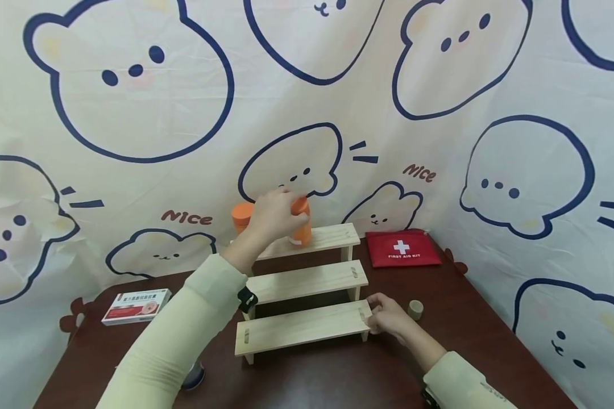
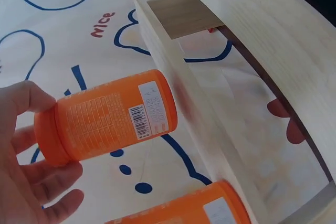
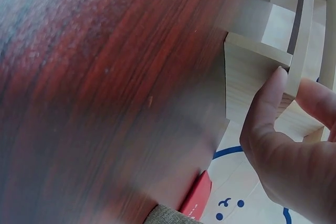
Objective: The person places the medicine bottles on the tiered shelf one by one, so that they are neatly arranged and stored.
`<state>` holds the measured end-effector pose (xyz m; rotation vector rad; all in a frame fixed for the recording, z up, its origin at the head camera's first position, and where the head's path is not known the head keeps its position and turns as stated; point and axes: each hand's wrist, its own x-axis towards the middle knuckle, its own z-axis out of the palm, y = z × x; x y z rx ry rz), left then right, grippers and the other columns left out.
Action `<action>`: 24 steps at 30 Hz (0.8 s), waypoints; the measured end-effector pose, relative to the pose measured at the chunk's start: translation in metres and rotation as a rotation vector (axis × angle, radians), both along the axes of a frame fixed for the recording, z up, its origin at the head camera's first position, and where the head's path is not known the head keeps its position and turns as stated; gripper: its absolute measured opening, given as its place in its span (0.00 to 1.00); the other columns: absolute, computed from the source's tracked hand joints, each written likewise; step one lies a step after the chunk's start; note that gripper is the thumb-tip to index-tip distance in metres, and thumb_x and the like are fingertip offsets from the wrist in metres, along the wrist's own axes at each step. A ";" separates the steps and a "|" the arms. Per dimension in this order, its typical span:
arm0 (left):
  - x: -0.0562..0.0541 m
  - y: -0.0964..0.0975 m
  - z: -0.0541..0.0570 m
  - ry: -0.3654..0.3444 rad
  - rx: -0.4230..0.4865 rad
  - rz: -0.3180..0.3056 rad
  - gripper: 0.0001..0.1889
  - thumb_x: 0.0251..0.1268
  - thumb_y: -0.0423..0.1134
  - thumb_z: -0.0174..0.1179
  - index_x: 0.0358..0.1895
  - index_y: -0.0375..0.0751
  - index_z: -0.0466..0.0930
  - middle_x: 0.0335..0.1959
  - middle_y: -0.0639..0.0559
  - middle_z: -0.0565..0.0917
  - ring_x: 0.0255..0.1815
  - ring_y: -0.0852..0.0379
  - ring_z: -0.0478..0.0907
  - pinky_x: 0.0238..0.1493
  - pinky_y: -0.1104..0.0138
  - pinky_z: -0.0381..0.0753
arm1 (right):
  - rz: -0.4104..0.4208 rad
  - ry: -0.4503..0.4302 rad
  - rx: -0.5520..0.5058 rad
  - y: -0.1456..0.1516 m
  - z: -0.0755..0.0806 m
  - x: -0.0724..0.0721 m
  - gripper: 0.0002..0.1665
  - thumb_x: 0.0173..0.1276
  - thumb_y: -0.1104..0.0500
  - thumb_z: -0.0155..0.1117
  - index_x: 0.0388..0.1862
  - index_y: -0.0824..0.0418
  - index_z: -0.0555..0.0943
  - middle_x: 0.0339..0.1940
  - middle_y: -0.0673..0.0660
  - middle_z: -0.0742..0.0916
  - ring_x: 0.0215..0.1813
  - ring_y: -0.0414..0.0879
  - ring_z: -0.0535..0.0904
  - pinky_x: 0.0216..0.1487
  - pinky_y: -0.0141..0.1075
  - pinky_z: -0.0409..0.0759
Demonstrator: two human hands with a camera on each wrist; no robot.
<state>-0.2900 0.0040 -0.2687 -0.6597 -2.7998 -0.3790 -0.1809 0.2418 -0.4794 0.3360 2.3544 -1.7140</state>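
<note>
My left hand [image 1: 276, 215] grips an orange bottle [image 2: 110, 116] by its cap, thumb on one side and fingers on the other. The bottle's base is at the top step of a three-step wooden rack [image 1: 307, 327]; I cannot tell whether it bears on the wood. A second orange bottle [image 1: 243, 216] stands on the same step to the left, partly behind the hand. My right hand [image 1: 389, 316] pinches the right end of the lowest step between thumb and fingers, as the right wrist view also shows.
On the dark wooden table [image 1: 348, 375], a red first aid kit pouch [image 1: 403, 249] lies at the back right. A small round beige object [image 1: 415, 309] stands near the right hand. At the left lies a white and red medicine box [image 1: 136, 307]. A dark-based container [image 1: 194, 376] is partly hidden by the left sleeve.
</note>
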 end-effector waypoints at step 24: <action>-0.003 -0.007 -0.004 -0.090 0.022 0.068 0.24 0.60 0.43 0.58 0.61 0.47 0.73 0.52 0.44 0.76 0.44 0.48 0.72 0.41 0.58 0.78 | 0.014 -0.013 0.032 0.001 -0.001 -0.002 0.32 0.47 0.73 0.59 0.57 0.69 0.69 0.29 0.61 0.78 0.26 0.49 0.76 0.29 0.40 0.80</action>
